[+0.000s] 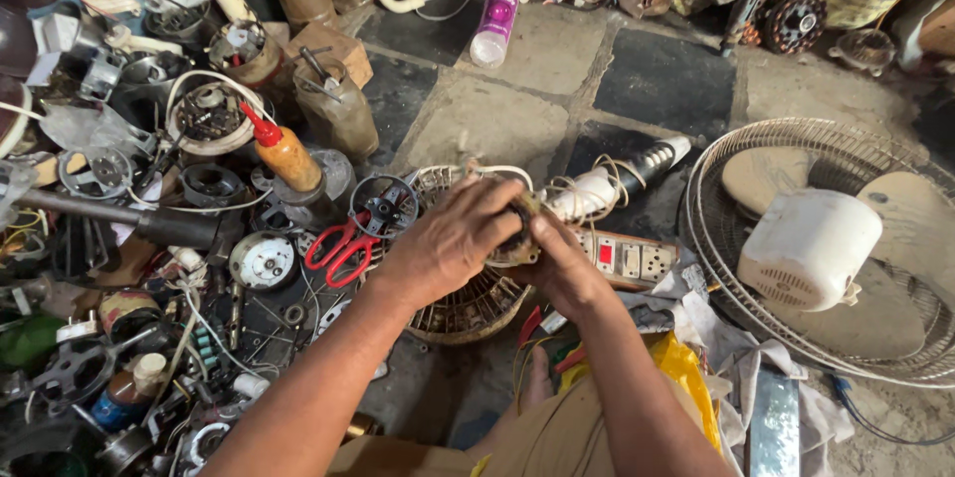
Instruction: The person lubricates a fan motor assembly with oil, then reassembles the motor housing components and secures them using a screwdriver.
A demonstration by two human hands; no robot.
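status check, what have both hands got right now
Left hand and right hand both clamped on a small round motor part. Held above a round metal grille. Red scissors and power strip flank the hands, not touching.

Both hands, the left hand [453,238] and the right hand [562,263], met on a small round metal motor part [519,228] above a round wire fan guard [468,303]. Red-handled scissors [336,246] lay left of them. A white switch-and-socket board [629,258] lay right, before a caged table fan [826,248].

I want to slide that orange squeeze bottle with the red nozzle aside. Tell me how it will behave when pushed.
The orange squeeze bottle stands tall and narrow, so it probably tips rather than slides. It looks like soft plastic, likely yielding to a grip. Parts crowd its base, so a push may snag.
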